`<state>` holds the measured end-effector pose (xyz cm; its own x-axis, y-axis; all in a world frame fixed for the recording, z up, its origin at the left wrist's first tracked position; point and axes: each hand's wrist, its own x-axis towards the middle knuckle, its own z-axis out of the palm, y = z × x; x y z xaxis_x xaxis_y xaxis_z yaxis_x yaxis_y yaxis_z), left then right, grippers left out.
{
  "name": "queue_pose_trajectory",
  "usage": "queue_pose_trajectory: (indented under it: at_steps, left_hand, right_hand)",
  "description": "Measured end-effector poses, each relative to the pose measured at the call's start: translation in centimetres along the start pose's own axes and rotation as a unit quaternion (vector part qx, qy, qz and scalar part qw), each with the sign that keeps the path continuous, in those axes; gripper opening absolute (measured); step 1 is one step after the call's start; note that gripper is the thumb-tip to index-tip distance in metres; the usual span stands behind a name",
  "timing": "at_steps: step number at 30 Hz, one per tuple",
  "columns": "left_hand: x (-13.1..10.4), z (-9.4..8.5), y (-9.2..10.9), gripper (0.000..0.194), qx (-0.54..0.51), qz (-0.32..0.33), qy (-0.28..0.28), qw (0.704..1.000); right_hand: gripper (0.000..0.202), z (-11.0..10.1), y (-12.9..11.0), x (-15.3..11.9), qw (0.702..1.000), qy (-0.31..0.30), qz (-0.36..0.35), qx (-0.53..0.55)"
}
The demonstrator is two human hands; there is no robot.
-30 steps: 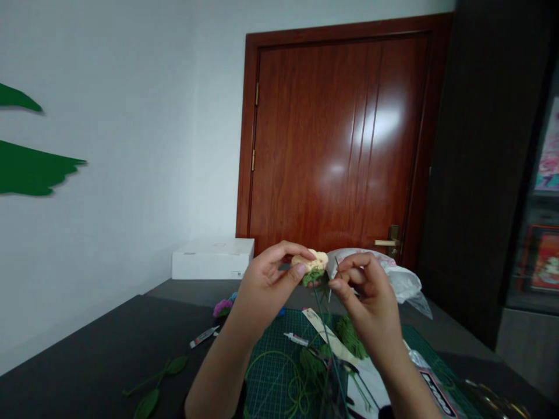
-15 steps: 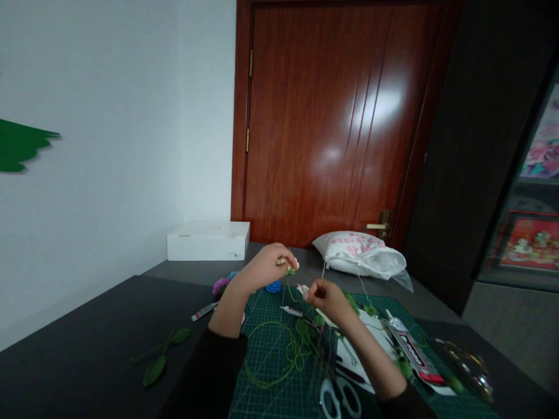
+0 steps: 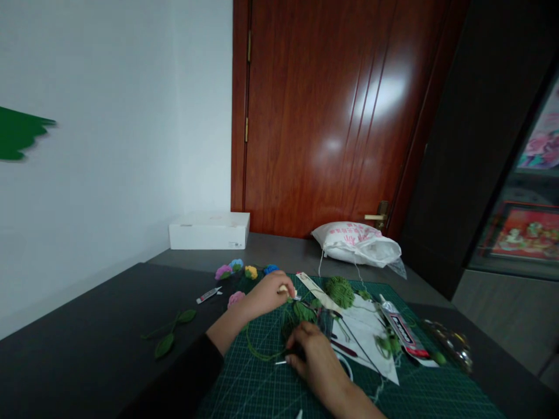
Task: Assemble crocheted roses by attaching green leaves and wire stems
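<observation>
My left hand [image 3: 275,291] is closed around a small cream-coloured yarn flower [image 3: 286,288] above the cutting mat. Lower and to the right, my right hand [image 3: 311,354] reaches down to the mat with bent fingers pinched together. A short silvery tip [image 3: 280,363] pokes out beside its thumb; what it belongs to is hidden. Green yarn [image 3: 262,354] curves over the mat towards these fingers. Dark green crocheted leaves [image 3: 303,311] lie between both hands. Part of a pale scissors handle [image 3: 348,368] shows behind my right hand.
Pink, purple, blue and yellow yarn flowers [image 3: 251,272] and a small glue tube [image 3: 208,295] lie left. At right are a green yarn ball [image 3: 340,292], white paper [image 3: 371,337] and a large glue tube [image 3: 404,329]. A white box [image 3: 209,231] and bag [image 3: 356,243] stand behind.
Both hands have come down; my right hand has dropped from above the mat onto the things near its front. My left hand keeps the cream flower. The view has tilted slightly down.
</observation>
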<state>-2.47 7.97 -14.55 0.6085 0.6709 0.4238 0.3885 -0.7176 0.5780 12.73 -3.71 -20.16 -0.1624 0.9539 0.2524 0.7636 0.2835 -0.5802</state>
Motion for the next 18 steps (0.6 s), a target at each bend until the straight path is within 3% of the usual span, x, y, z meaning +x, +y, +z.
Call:
queue_pose_trajectory:
  at_steps: [2, 4, 8, 12, 18]
  left_hand:
    - [-1.7, 0.6, 0.0, 0.032, -0.013, -0.01, 0.042, 0.999]
    - [-3.1, 1.0, 0.2, 0.03, -0.03, -0.02, 0.078, 0.996]
    - [-4.7, 1.6, 0.5, 0.026, -0.066, -0.04, 0.133, 0.988]
    - [-5.0, 2.1, 0.3, 0.027, -0.099, -0.048, 0.156, 0.982]
    - [-5.3, 2.4, -0.3, 0.022, -0.136, -0.066, 0.184, 0.971]
  right_hand:
    - [0.022, -2.0, 0.6, 0.3, 0.999, 0.044, 0.001, -0.029]
    - [0.024, -4.5, 2.2, 0.6, 0.993, 0.066, 0.052, -0.08]
    - [0.015, -8.1, 6.2, 0.2, 0.984, 0.012, 0.127, -0.121]
    - [0.012, -7.5, 7.7, -1.0, 0.977, -0.058, 0.149, -0.138]
    - [0.017, -5.6, 5.5, -1.8, 0.968, -0.07, 0.143, -0.195]
